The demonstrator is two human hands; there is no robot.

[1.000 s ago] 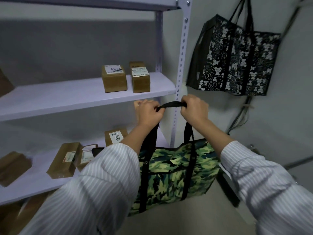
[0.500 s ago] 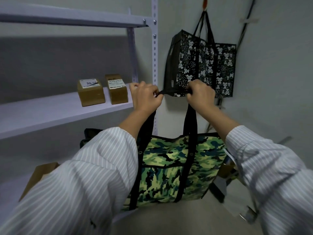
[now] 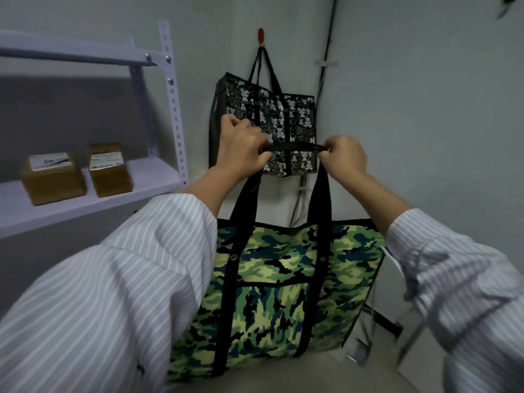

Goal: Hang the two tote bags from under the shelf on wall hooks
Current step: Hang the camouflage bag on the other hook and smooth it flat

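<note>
A green camouflage tote bag point(image 3: 286, 282) with black straps hangs in the air in front of me. My left hand point(image 3: 241, 148) and my right hand point(image 3: 344, 160) each grip one end of its black handle point(image 3: 295, 148), stretched taut and level between them. Behind the handle, a black tote bag with a white bear print point(image 3: 283, 129) hangs on the wall from a red hook point(image 3: 261, 35) by its two straps. My striped sleeves hide the camouflage bag's left edge and upper right corner.
A white metal shelf unit point(image 3: 170, 114) stands at the left with two brown parcels point(image 3: 54, 177) on its board. Black cables point(image 3: 326, 66) run down the corner of the walls. Pale objects lie on the floor at the lower right point(image 3: 377, 344).
Both hands have carried the camouflage bag up and to the right, away from the shelf, and now hold its handle in front of the hanging black bag. The view has turned toward the wall.
</note>
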